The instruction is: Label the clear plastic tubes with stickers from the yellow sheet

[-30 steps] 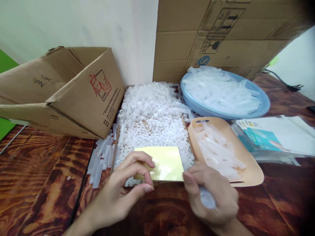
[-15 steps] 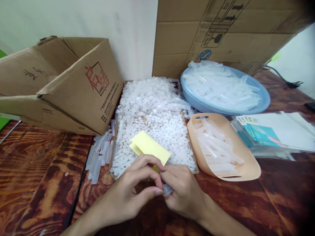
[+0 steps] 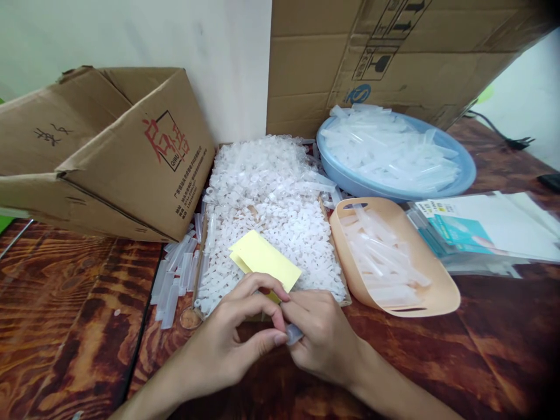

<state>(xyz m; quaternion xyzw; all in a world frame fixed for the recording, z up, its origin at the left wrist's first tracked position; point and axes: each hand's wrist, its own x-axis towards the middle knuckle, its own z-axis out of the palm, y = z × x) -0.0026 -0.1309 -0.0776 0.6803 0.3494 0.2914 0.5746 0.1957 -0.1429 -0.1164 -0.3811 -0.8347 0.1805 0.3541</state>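
A short translucent plastic tube (image 3: pixel 294 334) is gripped in my right hand (image 3: pixel 326 335), with only its near end showing past the curled fingers. My left hand (image 3: pixel 240 332) has its thumb and fingers bent together against that tube; anything small between the fingertips is hidden. Just beyond both hands, a folded yellow paper (image 3: pixel 265 261) lies on a heap of small white plastic pieces (image 3: pixel 301 239). Clear ring-like pieces (image 3: pixel 262 157) fill the far part of the same shallow cardboard tray (image 3: pixel 201 274).
An open cardboard box (image 3: pixel 144 169) stands at the left, loose tubes (image 3: pixel 170 286) beside it. To the right are a peach basket (image 3: pixel 441 300) of tubes, a blue basin (image 3: pixel 466 175) heaped with tubes, and printed plastic packets (image 3: pixel 464 230). A large carton (image 3: pixel 315 64) stands behind.
The whole view has shifted slightly. Both hands keep almost the same pose around the tube, and nothing was picked up or let go.
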